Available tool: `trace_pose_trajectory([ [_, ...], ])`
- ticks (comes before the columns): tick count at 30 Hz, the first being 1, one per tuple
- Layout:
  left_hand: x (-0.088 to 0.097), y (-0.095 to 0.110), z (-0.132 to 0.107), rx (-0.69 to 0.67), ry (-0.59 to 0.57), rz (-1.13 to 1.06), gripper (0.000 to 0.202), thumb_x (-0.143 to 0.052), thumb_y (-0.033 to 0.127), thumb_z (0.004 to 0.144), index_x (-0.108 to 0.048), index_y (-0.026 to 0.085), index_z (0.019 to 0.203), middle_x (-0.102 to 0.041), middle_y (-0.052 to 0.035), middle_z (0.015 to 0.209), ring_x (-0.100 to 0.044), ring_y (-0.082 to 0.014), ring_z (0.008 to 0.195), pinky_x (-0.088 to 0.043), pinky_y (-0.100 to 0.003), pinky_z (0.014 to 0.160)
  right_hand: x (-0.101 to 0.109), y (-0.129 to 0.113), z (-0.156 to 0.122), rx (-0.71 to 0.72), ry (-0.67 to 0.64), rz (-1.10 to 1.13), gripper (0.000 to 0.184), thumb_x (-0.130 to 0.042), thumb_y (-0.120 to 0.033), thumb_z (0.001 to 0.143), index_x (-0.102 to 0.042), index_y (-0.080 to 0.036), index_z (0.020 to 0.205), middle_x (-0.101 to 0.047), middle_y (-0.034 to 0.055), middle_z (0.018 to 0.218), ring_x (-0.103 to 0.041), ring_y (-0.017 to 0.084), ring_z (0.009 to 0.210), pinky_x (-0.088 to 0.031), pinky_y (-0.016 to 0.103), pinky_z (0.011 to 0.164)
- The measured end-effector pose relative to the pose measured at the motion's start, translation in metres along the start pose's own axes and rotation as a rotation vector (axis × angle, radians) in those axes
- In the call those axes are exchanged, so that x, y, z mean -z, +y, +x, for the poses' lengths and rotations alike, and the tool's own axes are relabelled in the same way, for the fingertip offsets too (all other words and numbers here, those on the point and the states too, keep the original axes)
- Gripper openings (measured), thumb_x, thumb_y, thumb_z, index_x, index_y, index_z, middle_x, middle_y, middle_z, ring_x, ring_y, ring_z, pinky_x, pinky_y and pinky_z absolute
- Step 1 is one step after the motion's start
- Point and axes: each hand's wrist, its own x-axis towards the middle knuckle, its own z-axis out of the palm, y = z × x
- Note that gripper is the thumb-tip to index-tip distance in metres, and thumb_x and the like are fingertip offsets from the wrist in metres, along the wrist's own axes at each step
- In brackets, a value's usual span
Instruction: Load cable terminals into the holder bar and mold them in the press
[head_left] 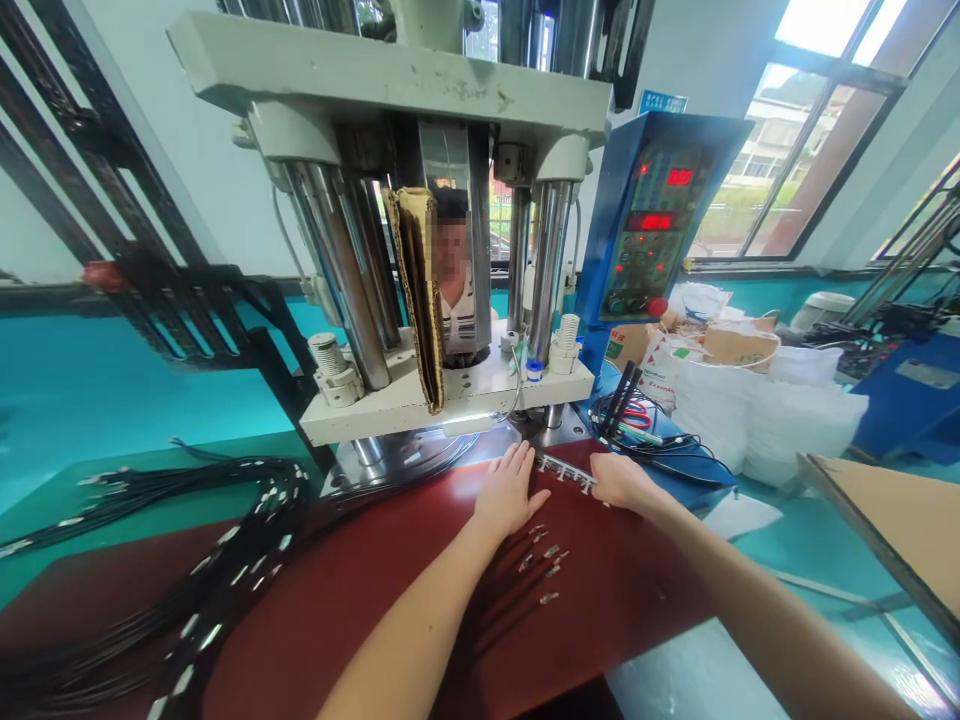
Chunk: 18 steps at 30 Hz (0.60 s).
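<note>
My left hand point(510, 490) lies palm down at the front edge of the press, fingers stretched out and thumb apart. Its fingertips are close to the left end of a metal bar point(566, 470) that carries several white T-shaped pieces. At the bar's right end my right hand point(619, 481) is closed, with its fingers curled round that end. Several small metal connector ends point(553, 551) lie on the dark red tabletop point(600, 590) between my forearms. Thin black cables point(420, 468) run along the press base to the left of my left hand.
The press's upper plate point(390, 85) and lower plate point(450, 395) stand on steel columns before me. Folded cardboard point(420, 300) leans there. Bundled black cables point(247, 540) cover the left side. A blue control box point(660, 220) stands right, near white sacks point(780, 400) and a board-topped table point(892, 510).
</note>
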Motion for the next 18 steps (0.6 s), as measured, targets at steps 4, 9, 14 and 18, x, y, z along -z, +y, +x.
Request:
trace_pose_trajectory([
  [4,0.000,0.000,-0.001,-0.003,-0.002,0.007,0.067,-0.034,0.054,0.080,-0.028,0.011,0.132,-0.029,-0.0105,0.139,-0.027,-0.0261,0.126,-0.028,-0.041,0.100,0.023,-0.007,-0.007,0.080,-0.054,0.153,0.005,-0.050,-0.015,0.058,-0.046,-0.017,0.055,-0.050,-0.0019,0.053,-0.047,0.012,0.053,-0.025,0.021,0.044],
  [9,0.003,0.000,0.000,0.024,-0.005,-0.044,0.065,-0.036,0.053,0.080,-0.026,0.016,0.133,-0.026,-0.0102,0.141,-0.023,-0.0263,0.128,-0.026,-0.043,0.100,0.066,0.002,-0.041,0.226,0.037,0.408,0.012,-0.047,-0.027,0.067,-0.041,-0.019,0.060,-0.040,-0.0058,0.053,-0.038,0.008,0.051,-0.029,0.020,0.045],
  [14,0.032,-0.002,-0.014,0.029,-0.016,-0.222,0.063,-0.039,0.052,0.079,-0.030,0.017,0.130,-0.026,-0.0124,0.139,-0.026,-0.0243,0.126,-0.027,-0.039,0.101,0.050,0.092,-0.100,-0.006,0.175,0.313,0.016,-0.052,-0.037,0.065,-0.048,-0.023,0.058,-0.049,0.0000,0.050,-0.043,0.015,0.048,-0.032,0.028,0.045],
  [18,0.074,0.006,-0.055,0.040,-0.328,-0.215,0.069,-0.057,0.063,0.059,-0.050,0.016,0.109,-0.052,-0.0130,0.111,-0.050,-0.0291,0.101,-0.042,-0.041,0.083,0.000,0.173,-0.144,-0.301,0.161,0.279,0.015,-0.065,-0.039,0.051,-0.058,-0.027,0.055,-0.055,0.0078,0.046,-0.050,0.020,0.040,-0.035,0.034,0.040],
])
